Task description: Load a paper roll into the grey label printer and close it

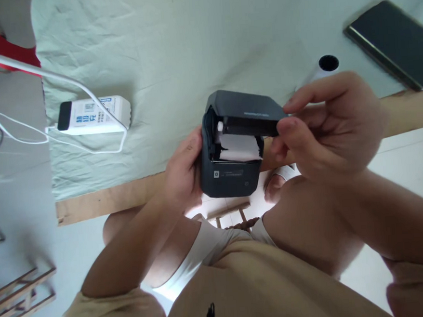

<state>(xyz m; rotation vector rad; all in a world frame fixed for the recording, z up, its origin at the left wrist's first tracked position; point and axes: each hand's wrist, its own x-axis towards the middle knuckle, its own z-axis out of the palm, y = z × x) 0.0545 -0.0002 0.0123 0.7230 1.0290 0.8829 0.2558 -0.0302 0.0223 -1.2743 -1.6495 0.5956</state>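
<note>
A dark grey portable label printer (231, 179) is raised over the table's near edge, with its hinged lid (246, 105) lifted. Inside the compartment shows white paper (239, 147) with a ragged edge. My left hand (183, 167) grips the printer's left side, its fingers partly hidden behind the body. At the lid's right corner, my right hand (328, 121) pinches the edge between thumb and forefinger. Just behind that hand, a white cylinder (314, 75) with a dark round end rests on the cloth, partly covered.
A green cloth (189, 44) covers the table, whose wooden front edge (109, 199) is bare. On the left lies a white power bank (94, 116) with a white cable (64, 77) looped over it. A dark phone (395, 44) lies at right. A wooden rack (22, 297) stands lower left.
</note>
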